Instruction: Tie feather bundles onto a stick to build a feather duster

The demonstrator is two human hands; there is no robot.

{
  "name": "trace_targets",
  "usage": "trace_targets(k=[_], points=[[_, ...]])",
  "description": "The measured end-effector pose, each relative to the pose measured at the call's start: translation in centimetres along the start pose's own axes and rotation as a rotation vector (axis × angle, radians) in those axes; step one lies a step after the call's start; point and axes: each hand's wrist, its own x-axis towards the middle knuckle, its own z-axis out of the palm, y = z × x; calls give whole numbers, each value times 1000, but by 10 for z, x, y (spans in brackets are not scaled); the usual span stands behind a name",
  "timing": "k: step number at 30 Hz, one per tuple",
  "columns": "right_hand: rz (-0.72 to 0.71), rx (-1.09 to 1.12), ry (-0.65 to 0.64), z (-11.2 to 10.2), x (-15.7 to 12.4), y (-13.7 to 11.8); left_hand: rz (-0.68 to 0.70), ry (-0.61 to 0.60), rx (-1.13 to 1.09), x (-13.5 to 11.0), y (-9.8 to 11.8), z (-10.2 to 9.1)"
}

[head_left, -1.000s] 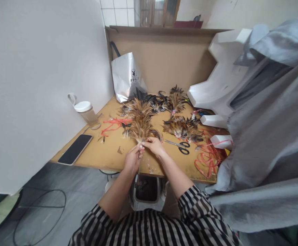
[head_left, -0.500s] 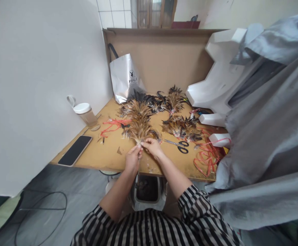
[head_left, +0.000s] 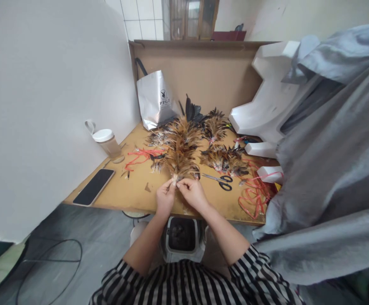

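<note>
Brown feather bundle (head_left: 180,159) over the table (head_left: 133,192), base end toward the person. Left hand (head_left: 165,198) pinches the base; right hand (head_left: 193,195) seems to pinch there too, fingertips partly hidden. Scissors (head_left: 218,178) lie just right.

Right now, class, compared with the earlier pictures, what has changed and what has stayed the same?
The feather bundle's far end has swung rightward, and dark feathers there now stand farther right. The left hand and right hand still pinch its base. Scissors and phone stayed put.

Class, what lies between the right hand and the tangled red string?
In the head view, black-handled scissors lie between the right hand and the red string.
</note>
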Motion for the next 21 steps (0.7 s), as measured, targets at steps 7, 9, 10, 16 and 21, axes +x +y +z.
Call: trace_targets(k=[7,9,10,16,21], points=[[-170,-335,-26,-6,-9,-25,163,-49,171,0,5,-6],[-181,-419,-69,-9,-7,-31,160,-48,174,0,7,-10],[-184,-459,-104,-12,-5,-33,158,-46,176,1,9,-12],[-340,-676,-328,-45,15,-57,252,-194,438,-3,26,-21],[-434,-709,-487,-73,41,-75,375,-453,698,-11,38,-28]])
